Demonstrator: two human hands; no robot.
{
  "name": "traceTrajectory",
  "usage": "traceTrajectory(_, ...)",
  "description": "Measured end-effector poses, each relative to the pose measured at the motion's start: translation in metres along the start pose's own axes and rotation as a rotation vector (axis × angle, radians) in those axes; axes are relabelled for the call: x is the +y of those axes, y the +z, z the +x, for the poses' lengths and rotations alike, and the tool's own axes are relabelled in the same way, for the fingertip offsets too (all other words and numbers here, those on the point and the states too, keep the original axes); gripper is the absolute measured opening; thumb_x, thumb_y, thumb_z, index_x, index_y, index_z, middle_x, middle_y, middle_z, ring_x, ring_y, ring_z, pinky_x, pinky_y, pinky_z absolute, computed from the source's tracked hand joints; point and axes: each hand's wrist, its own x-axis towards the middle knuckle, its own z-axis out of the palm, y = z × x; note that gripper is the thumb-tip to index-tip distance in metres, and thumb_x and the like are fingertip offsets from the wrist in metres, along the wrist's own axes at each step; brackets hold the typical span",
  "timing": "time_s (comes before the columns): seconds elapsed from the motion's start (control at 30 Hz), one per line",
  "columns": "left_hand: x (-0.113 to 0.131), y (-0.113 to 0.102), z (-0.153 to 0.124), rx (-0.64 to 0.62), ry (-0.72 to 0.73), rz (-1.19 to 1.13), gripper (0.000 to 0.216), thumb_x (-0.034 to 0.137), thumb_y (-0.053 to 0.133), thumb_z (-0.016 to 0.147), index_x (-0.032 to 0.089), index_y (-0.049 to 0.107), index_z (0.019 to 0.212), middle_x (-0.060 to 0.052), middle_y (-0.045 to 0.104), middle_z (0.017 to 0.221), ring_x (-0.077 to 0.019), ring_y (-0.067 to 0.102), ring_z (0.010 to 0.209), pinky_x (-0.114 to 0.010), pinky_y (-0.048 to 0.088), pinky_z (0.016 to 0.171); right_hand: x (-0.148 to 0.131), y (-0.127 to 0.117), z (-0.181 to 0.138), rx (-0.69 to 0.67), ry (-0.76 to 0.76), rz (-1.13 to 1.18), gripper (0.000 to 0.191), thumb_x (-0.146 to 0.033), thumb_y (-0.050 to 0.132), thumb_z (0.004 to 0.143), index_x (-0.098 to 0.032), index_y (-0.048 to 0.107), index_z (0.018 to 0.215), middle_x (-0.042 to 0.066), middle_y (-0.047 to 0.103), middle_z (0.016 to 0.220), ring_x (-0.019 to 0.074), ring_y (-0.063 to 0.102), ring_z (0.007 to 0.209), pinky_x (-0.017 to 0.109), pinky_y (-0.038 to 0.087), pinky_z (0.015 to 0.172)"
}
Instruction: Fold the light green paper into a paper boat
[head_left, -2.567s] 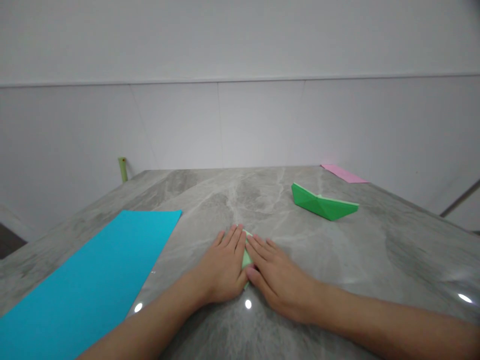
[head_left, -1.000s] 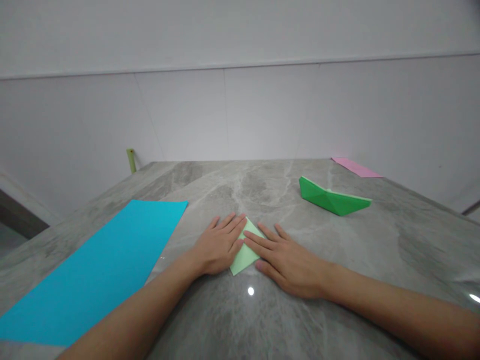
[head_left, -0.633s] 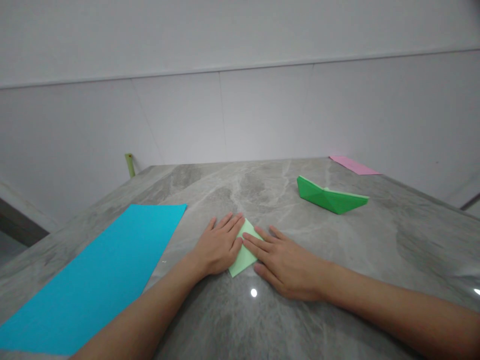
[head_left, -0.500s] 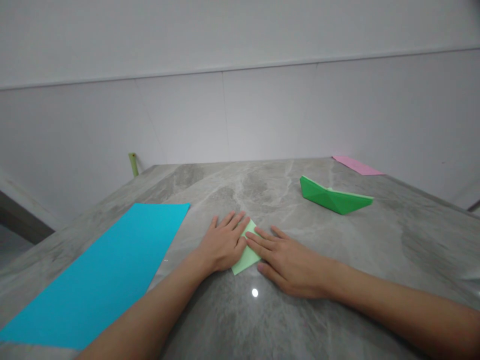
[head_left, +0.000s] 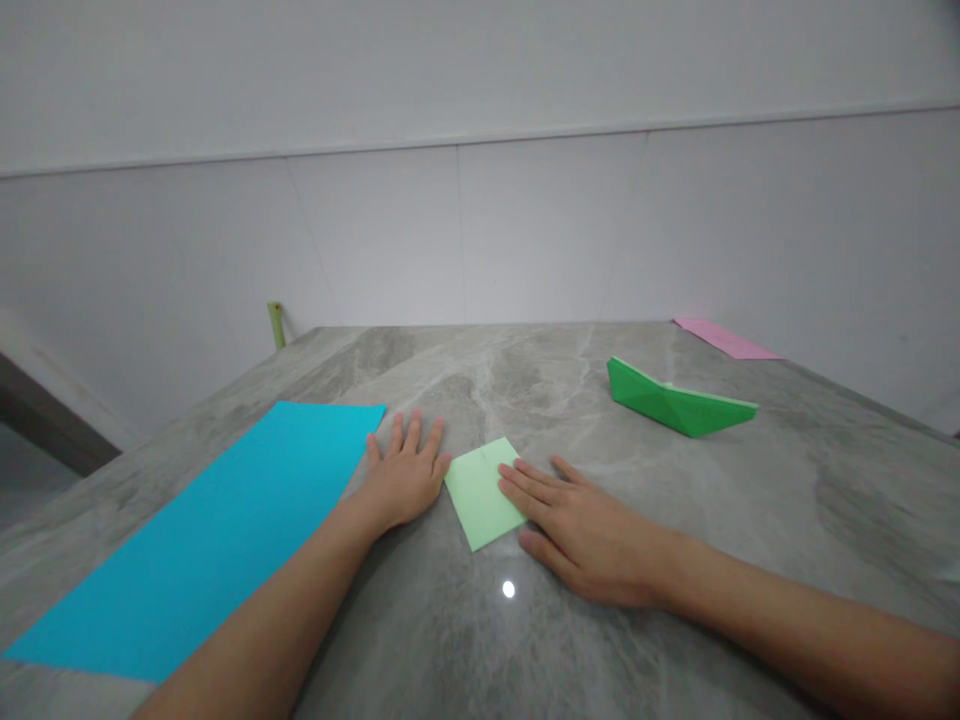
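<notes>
A folded pale green paper (head_left: 480,497), roughly square, lies flat on the table in front of me. My right hand (head_left: 581,525) rests with stretched fingers, the fingertips on the paper's right edge. To the paper's left is my left hand (head_left: 405,475), palm down with its fingers spread. Its thumb is at the paper's left corner; whether they touch I cannot tell. Neither hand grips anything.
A large blue sheet (head_left: 225,530) lies on the left, partly behind my left forearm. At the right stands a green paper boat (head_left: 679,400). A pink sheet (head_left: 727,338) lies at the back right of the grey marbled table (head_left: 420,360), near the wall.
My left hand has moved left off the pale green paper and spread its fingers, uncovering the paper's left part. My right hand has stayed on the right edge.
</notes>
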Motion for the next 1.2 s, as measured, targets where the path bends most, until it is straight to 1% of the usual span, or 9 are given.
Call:
traceTrajectory(0.13,-0.001,-0.004,0.001,0.009,-0.019,-0.018,0.061,0.05,0.02,0.094,0.023,0.017,0.149,-0.017,0.007,0.155,-0.0435,-0.002,0.139,-0.073,0.012,0.099,-0.001,-0.001,0.0,-0.017,0.007,-0.001,0.056,-0.034,0.037,0.094,-0.017,0.027,0.147,0.013,0.027,0.151,0.0275,0.023,0.14,0.056,0.015,0.112)
traceTrajectory(0.33,-0.004,-0.006,0.001,0.098,0.081,-0.004,0.055,0.039,0.028,0.095,0.025,0.02,0.148,-0.013,0.008,0.156,-0.0442,-0.005,0.139,-0.073,0.008,0.1,-0.001,-0.002,0.001,-0.028,0.007,-0.013,0.056,-0.035,0.036,0.095,-0.018,0.025,0.147,0.013,0.026,0.152,0.0281,0.023,0.14,0.057,0.014,0.112)
traceTrajectory(0.47,-0.006,-0.005,0.001,0.11,0.119,-0.016,0.055,0.034,0.029,0.094,0.026,0.02,0.148,-0.013,0.009,0.156,-0.0446,-0.005,0.138,-0.073,0.009,0.1,-0.001,-0.002,0.002,-0.029,0.007,-0.017,0.056,-0.035,0.035,0.095,-0.019,0.025,0.147,0.012,0.026,0.152,0.0278,0.023,0.14,0.057,0.013,0.112)
traceTrajectory(0.73,-0.014,0.001,0.003,0.11,0.114,0.017,0.054,0.04,0.03,0.095,0.026,0.024,0.147,-0.017,0.012,0.155,-0.0449,-0.005,0.138,-0.073,0.006,0.1,-0.002,-0.004,0.002,-0.043,0.013,-0.013,0.056,-0.036,0.036,0.095,-0.018,0.025,0.147,0.013,0.026,0.151,0.0278,0.023,0.14,0.057,0.012,0.112)
traceTrajectory(0.83,-0.011,-0.005,0.0,0.112,0.175,0.006,0.054,0.032,0.03,0.095,0.027,0.021,0.147,-0.013,0.01,0.156,-0.0421,-0.007,0.139,-0.072,0.008,0.102,0.0,-0.003,0.002,-0.047,0.007,-0.002,0.056,-0.036,0.036,0.095,-0.019,0.026,0.147,0.013,0.025,0.152,0.028,0.022,0.14,0.058,0.011,0.112)
traceTrajectory(0.93,-0.004,-0.013,-0.006,0.118,0.278,-0.043,0.051,0.028,0.029,0.095,0.03,0.024,0.146,-0.006,0.006,0.157,-0.0376,-0.012,0.139,-0.069,0.006,0.105,0.0,-0.003,0.002,-0.043,0.006,0.01,0.056,-0.036,0.037,0.095,-0.019,0.026,0.147,0.012,0.025,0.152,0.0281,0.022,0.14,0.057,0.011,0.112)
traceTrajectory(1.07,0.006,-0.017,-0.012,0.075,0.434,-0.108,0.046,0.038,0.032,0.096,0.04,0.03,0.142,0.0,-0.003,0.157,-0.0363,-0.018,0.138,-0.068,0.001,0.106,0.0,-0.003,0.002,-0.038,0.0,0.024,0.056,-0.036,0.038,0.094,-0.018,0.027,0.147,0.012,0.027,0.151,0.0281,0.022,0.14,0.057,0.011,0.112)
traceTrajectory(1.13,0.01,-0.016,-0.012,0.055,0.455,-0.111,0.045,0.045,0.029,0.096,0.041,0.032,0.142,0.0,-0.003,0.157,-0.0365,-0.018,0.138,-0.067,-0.001,0.106,-0.001,-0.004,0.002,-0.046,-0.003,0.022,0.056,-0.036,0.037,0.094,-0.019,0.027,0.147,0.012,0.027,0.151,0.0279,0.022,0.14,0.058,0.012,0.112)
traceTrajectory(1.2,0.015,-0.013,-0.011,0.042,0.433,-0.095,0.048,0.048,0.025,0.096,0.038,0.029,0.143,-0.003,-0.001,0.157,-0.0368,-0.018,0.138,-0.068,-0.002,0.105,-0.001,-0.005,0.002,-0.052,-0.004,0.02,0.056,-0.036,0.037,0.094,-0.019,0.027,0.147,0.012,0.027,0.151,0.028,0.021,0.14,0.059,0.012,0.112)
